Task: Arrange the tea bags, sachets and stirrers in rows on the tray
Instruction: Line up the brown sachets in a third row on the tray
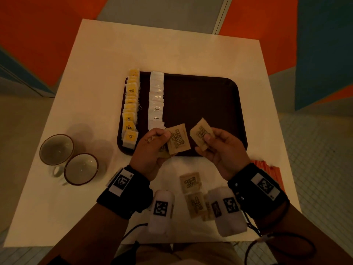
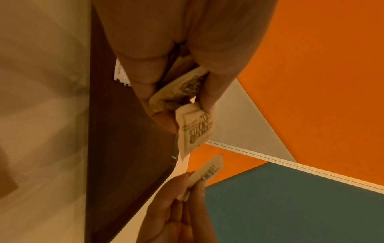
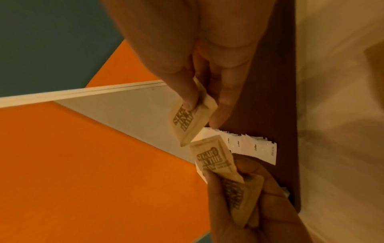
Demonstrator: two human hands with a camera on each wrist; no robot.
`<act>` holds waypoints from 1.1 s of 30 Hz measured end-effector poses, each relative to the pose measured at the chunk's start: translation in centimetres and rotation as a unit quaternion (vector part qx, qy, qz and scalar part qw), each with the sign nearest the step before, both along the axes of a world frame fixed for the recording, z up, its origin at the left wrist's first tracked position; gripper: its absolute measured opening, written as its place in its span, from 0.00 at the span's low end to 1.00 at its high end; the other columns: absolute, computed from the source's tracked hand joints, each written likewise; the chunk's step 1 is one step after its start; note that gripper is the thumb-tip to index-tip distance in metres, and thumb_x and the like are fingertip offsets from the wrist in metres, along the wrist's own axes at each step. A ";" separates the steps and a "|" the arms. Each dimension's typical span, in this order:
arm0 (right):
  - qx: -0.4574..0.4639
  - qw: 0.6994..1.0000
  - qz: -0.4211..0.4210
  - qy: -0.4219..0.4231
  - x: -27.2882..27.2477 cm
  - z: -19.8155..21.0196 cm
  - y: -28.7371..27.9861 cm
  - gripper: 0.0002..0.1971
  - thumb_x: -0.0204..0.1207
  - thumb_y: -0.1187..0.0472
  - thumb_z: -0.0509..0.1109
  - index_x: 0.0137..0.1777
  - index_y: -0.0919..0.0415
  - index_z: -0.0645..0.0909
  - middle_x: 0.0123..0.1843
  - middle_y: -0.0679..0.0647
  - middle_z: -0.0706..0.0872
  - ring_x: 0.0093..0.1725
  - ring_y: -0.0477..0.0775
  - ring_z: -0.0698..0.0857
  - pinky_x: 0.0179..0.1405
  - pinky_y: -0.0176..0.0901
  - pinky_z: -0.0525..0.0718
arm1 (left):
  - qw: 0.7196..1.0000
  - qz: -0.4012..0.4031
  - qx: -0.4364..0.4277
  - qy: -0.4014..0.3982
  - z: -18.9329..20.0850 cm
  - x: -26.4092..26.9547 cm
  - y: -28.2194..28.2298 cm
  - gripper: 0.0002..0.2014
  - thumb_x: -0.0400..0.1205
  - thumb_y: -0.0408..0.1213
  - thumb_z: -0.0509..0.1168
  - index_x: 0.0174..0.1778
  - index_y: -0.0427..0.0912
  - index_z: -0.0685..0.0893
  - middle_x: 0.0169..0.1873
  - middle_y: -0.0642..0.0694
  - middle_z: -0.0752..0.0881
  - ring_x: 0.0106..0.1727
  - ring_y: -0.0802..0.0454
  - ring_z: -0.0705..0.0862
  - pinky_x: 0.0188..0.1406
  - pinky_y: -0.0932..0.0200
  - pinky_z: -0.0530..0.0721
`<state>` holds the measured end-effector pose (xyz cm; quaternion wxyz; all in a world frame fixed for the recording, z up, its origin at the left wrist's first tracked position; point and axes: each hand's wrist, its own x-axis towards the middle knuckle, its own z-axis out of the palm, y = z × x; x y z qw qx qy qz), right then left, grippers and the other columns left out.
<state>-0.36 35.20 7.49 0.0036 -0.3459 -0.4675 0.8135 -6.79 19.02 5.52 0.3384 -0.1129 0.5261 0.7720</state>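
A dark brown tray (image 1: 210, 104) lies on the white table. Along its left edge runs a row of yellow tea bags (image 1: 130, 108), and beside it a row of white coffee sachets (image 1: 156, 100). Over the tray's near edge my left hand (image 1: 152, 144) grips a small bunch of brown sugar sachets (image 1: 177, 140), also seen in the left wrist view (image 2: 195, 128). My right hand (image 1: 215, 146) pinches one brown sugar sachet (image 1: 201, 132) between thumb and fingers (image 3: 188, 121). More brown sugar sachets (image 1: 193, 192) lie loose on the table between my wrists.
Two empty mugs (image 1: 68, 159) stand at the table's left. A bundle of orange stirrers (image 1: 267, 169) lies on the table behind my right wrist. The right part of the tray is bare. Orange and blue panels surround the table.
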 end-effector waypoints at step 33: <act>0.569 0.749 0.339 -0.018 -0.8 -0.2 -3.1 0.21 0.73 0.48 0.70 0.66 0.43 0.77 0.57 0.46 0.74 0.59 0.48 0.69 0.60 0.45 0.71 | 0.986 -0.107 0.079 -0.102 -0.4 0.8 -0.1 0.33 0.69 0.65 0.52 0.66 0.52 0.76 0.54 0.42 0.88 0.51 0.47 0.89 0.46 0.51 0.88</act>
